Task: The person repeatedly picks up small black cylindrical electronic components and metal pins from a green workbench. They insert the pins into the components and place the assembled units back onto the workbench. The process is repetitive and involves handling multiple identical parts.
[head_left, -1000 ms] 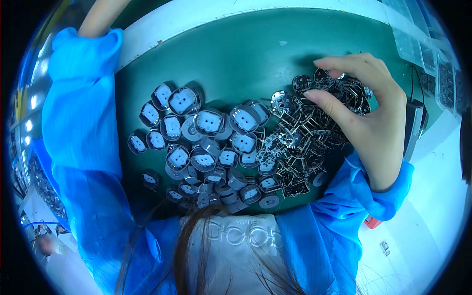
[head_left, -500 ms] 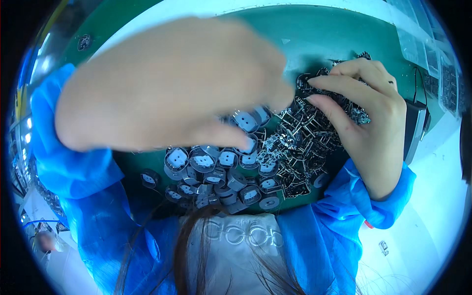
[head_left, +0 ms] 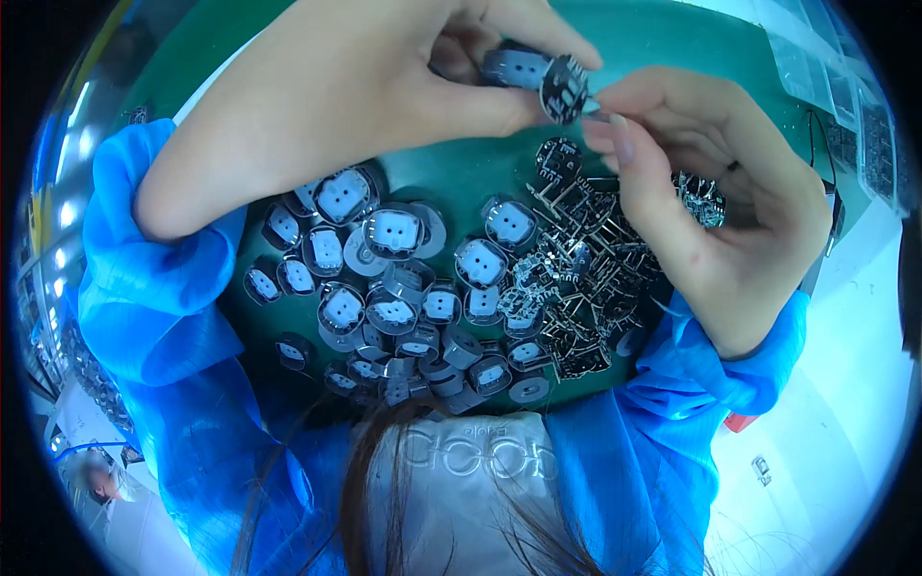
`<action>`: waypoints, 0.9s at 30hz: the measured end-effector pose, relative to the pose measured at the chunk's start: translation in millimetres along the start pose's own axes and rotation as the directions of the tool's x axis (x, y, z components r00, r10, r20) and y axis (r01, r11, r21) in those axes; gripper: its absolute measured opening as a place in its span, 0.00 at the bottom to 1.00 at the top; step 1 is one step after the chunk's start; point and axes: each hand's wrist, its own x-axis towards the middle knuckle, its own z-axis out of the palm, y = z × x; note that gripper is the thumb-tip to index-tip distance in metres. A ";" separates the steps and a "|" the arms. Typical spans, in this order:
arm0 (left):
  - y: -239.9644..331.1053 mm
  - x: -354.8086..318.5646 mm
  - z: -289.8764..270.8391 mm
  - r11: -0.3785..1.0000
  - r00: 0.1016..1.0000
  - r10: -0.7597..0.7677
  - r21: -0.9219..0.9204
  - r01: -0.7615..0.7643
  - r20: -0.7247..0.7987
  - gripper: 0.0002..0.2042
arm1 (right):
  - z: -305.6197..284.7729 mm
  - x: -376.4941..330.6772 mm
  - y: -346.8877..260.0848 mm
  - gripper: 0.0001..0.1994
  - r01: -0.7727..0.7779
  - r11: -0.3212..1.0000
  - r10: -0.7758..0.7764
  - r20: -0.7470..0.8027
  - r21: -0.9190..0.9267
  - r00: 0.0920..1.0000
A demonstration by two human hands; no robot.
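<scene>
Toward the far side of the green mat, my left hand (head_left: 384, 106) is closed around a round grey housing (head_left: 517, 67) with a pale face and small holes. A round black circuit board (head_left: 565, 89) with bright metal contacts stands upright against the housing's right end. My right hand (head_left: 720, 192) pinches at the board's right side, by its small protruding pins. Below my hands lies a heap of similar grey housings (head_left: 395, 230), many with pale faces up. Right of them is a tangled heap of black circuit boards with metal pins (head_left: 595, 259).
The green mat (head_left: 461, 171) lies under both heaps. Clear plastic boxes (head_left: 874, 158) stand along the right edge, near a black device (head_left: 832, 226). A small part (head_left: 761, 470) lies on the white surface at lower right. Another person (head_left: 101, 478) appears at far lower left.
My right hand has risen off the circuit board heap with a board. My left hand has moved up and away from the housings, and the two hands now meet at the housing and board.
</scene>
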 end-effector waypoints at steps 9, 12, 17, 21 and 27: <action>3.4 -2.0 10.3 0.912 0.991 -0.082 -0.410 0.031 -0.106 0.17 | -0.5 8.3 -13.3 0.11 -0.089 0.988 0.067 -0.165 -0.128 0.984; -3.3 -0.3 15.5 0.899 0.994 -0.059 -0.437 0.013 -0.092 0.17 | -0.1 5.4 -10.5 0.12 -0.036 0.984 0.003 -0.185 -0.174 0.983; 8.4 -8.7 12.9 0.875 0.982 -0.126 -0.481 0.045 -0.137 0.16 | 5.5 6.7 -14.5 0.11 0.047 0.982 -0.078 -0.165 -0.182 0.983; 8.1 0.6 14.3 0.840 0.982 -0.107 -0.543 0.005 -0.155 0.15 | 2.4 4.7 -21.1 0.09 0.005 0.978 -0.058 -0.251 -0.207 0.966; 10.5 -1.9 16.5 0.859 0.976 -0.109 -0.512 -0.003 -0.189 0.15 | 7.2 2.9 -12.3 0.10 0.018 0.976 -0.079 -0.277 -0.218 0.958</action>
